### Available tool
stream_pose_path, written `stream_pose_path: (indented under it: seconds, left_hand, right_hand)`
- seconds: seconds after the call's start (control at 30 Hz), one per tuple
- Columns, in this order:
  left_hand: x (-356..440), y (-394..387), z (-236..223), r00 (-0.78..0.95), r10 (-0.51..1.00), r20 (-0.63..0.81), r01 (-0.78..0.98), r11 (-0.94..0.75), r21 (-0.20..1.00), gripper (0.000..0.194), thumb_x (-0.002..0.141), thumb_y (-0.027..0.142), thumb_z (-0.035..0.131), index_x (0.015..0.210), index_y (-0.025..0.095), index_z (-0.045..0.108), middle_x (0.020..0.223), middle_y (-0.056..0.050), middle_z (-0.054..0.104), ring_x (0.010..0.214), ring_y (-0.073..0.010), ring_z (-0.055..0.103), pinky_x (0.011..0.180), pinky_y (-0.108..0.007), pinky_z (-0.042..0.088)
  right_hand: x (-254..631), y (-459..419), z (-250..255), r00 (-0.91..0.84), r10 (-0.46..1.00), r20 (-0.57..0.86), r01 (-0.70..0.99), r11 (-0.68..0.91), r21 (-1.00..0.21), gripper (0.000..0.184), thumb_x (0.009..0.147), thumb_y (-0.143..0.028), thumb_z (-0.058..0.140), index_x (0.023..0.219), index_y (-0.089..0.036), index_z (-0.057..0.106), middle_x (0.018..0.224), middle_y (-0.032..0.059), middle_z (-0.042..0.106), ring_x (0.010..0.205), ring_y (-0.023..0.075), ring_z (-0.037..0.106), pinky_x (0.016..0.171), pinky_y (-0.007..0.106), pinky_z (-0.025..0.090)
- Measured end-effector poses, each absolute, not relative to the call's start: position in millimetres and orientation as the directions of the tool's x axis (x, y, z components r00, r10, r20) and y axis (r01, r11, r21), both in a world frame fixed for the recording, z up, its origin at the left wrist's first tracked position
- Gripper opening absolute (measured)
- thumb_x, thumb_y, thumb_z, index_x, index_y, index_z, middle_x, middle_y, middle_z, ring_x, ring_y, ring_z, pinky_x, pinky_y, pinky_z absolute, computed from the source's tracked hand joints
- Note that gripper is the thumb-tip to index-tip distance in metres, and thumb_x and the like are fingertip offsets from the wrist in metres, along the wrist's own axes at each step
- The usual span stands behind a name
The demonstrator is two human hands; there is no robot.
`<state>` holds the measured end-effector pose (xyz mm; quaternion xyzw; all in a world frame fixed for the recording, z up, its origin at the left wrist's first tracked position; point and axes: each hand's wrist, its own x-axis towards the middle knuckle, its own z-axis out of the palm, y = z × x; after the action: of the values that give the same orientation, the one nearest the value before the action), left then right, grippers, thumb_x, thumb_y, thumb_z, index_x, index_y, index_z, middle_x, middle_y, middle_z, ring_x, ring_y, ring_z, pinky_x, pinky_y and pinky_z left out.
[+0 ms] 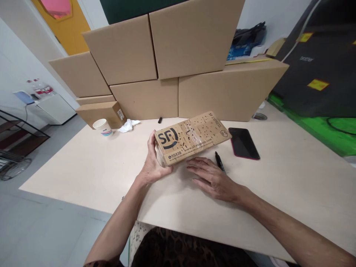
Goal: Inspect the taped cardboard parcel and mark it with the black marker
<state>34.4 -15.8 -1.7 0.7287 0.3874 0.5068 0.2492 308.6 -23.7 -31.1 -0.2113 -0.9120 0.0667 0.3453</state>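
Observation:
A small cardboard box (191, 137) with black SF Express print and clear tape across its top is tilted above the table. My left hand (154, 163) grips its left end, with the thumb under the near corner and the fingers round the far side. Just below the box's near edge is my right hand (211, 178), its fingers stretched out and slightly spread, holding nothing. Close behind the right hand lies a black marker (219, 161), uncapped, on the table. A black cap (160, 120) rests farther back, near the stacked cartons.
Large plain cartons (144, 98) are stacked along the back of the table (83, 174). A phone (244, 143) lies to the right. On the left stand a paper cup (102, 127) and a smaller brown box (101, 113), beside a crumpled tissue (129, 125).

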Motion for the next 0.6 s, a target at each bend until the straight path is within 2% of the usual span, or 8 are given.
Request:
stream_pose_path:
  seconds: [0.13,0.3,0.47,0.6]
  left_hand:
    - [24.4,-14.8,3.0,0.21,0.834,0.51,0.266,-0.55,0.791,0.135,0.066,0.047,0.095,0.168,0.033,0.008,0.172,-0.017,0.025,0.161,-0.0445,0.026,0.133,-0.066,0.023]
    - [15.9,-9.4,-1.3,0.214,0.826,0.522,0.269,-0.563,0.782,0.138,0.065,0.042,0.096,0.169,0.034,0.006,0.172,-0.018,0.023,0.161,-0.046,0.026,0.132,-0.068,0.022]
    - [8.8,-4.9,-4.7,0.221,0.827,0.517,0.277,-0.561,0.78,0.138,0.067,0.038,0.095,0.17,0.035,0.003,0.174,-0.018,0.019,0.162,-0.0482,0.022,0.132,-0.072,0.018]
    - [3.5,-2.9,-7.3,0.25,0.827,0.504,0.255,-0.559,0.789,0.144,0.066,0.037,0.097,0.171,0.037,-0.001,0.177,-0.019,0.011,0.164,-0.0497,0.015,0.132,-0.073,0.013]
  right_hand:
    - [315.1,-18.6,-21.1,-0.65,0.442,0.618,0.398,0.891,-0.219,0.031,0.103,-0.02,0.056,0.128,-0.021,0.075,0.114,0.0133,0.083,0.108,0.0285,0.079,0.097,0.051,0.065]
    - [337.3,-10.8,-4.8,-0.651,0.506,0.566,0.515,0.842,-0.161,0.033,0.106,-0.017,0.048,0.126,-0.021,0.074,0.107,0.0114,0.081,0.101,0.0273,0.077,0.087,0.045,0.067]
    - [368.9,-16.6,0.6,-0.735,0.566,0.374,0.592,0.804,-0.054,0.046,0.095,0.0,0.042,0.125,-0.02,0.071,0.097,0.0102,0.073,0.088,0.0246,0.071,0.073,0.036,0.059]
    - [381.4,-24.5,-13.4,-0.778,0.585,0.228,0.614,0.786,0.078,0.05,0.091,0.005,0.046,0.125,-0.021,0.07,0.091,0.0074,0.069,0.078,0.0219,0.066,0.071,0.034,0.053]
